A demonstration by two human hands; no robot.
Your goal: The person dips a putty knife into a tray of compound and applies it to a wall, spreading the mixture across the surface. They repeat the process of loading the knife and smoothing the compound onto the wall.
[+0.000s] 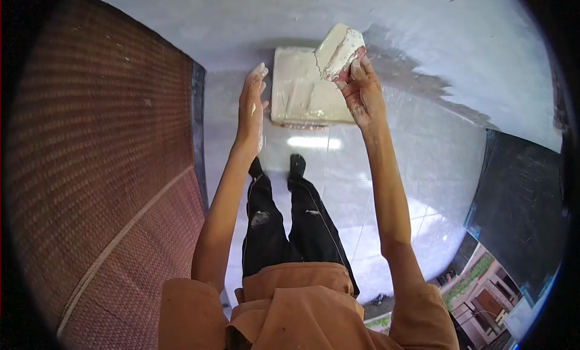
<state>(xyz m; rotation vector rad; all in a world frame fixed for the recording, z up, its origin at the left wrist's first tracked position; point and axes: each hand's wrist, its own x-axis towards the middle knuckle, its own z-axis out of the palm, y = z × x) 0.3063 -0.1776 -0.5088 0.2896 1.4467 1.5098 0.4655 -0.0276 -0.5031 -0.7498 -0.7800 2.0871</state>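
In the head view, the right hand (362, 95) grips a flat trowel (340, 50) caked in rough white paste, above a square, paste-smeared board (299, 90), perhaps resting on the glossy tiled floor (423, 169), while the left hand (252, 105) is spread flat and empty beside the board's left edge.

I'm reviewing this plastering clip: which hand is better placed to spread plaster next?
Right, probably. The right hand grips the white plaster-smeared flat trowel, raised by the pale wall. The left hand is open beside the square plaster-coated board, holding no tool.
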